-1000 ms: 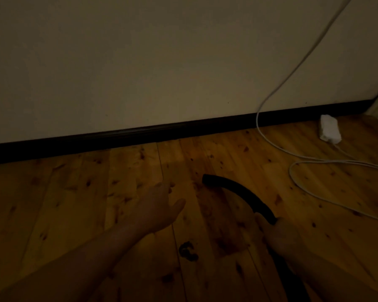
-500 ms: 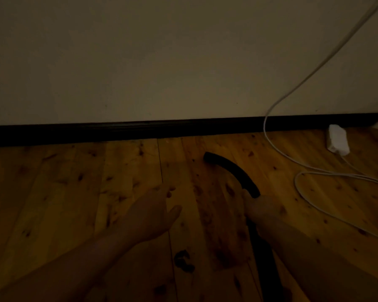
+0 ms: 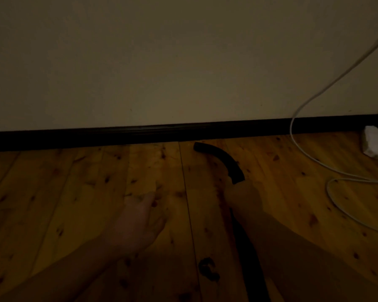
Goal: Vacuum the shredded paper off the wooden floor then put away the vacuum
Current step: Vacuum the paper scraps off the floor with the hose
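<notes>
At seven o'clock, the left hand (image 3: 138, 223) is reaching out over the wooden floor (image 3: 63, 192), fingers loose and spread, holding nothing. A dark mark (image 3: 207, 269) is showing at six o'clock. At five o'clock, the right hand (image 3: 242, 197) is wrapping round the black vacuum tube (image 3: 222, 159), whose curved tip is pointing toward eleven o'clock, close to the dark baseboard (image 3: 118, 137). At three o'clock, a white cable (image 3: 292, 125) is trailing onto the floor near a white adapter (image 3: 375, 144).
</notes>
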Demonstrator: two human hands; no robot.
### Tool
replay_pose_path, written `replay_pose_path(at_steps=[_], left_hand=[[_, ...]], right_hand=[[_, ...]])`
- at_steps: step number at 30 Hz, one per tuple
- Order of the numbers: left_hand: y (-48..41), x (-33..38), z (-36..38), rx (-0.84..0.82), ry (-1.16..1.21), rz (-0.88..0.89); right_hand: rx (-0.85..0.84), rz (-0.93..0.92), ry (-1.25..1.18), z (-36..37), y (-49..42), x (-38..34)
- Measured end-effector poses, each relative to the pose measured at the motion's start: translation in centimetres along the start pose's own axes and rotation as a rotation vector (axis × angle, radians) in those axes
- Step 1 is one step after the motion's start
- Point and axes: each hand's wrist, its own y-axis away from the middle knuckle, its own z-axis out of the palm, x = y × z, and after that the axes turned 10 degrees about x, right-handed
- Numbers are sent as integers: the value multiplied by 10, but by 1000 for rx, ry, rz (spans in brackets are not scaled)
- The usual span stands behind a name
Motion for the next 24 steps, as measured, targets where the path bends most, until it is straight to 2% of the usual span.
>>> replay_pose_path(at_steps=[5, 10, 15, 19, 24], left_hand=[[-7, 22, -2, -12, 3, 43], [-13, 36, 5, -4, 6, 111], [-16, 46, 17, -36, -18, 108], [-19, 72, 26, -55, -28, 116], [-24, 111, 32, -59, 40, 223]], right_hand=[[15, -30, 102, 2, 2, -11], [19, -33, 87, 1, -3, -14], [46, -4, 172, -55, -32, 12], [190, 67, 241, -109, -67, 38], [251, 141, 287, -159, -82, 70]])
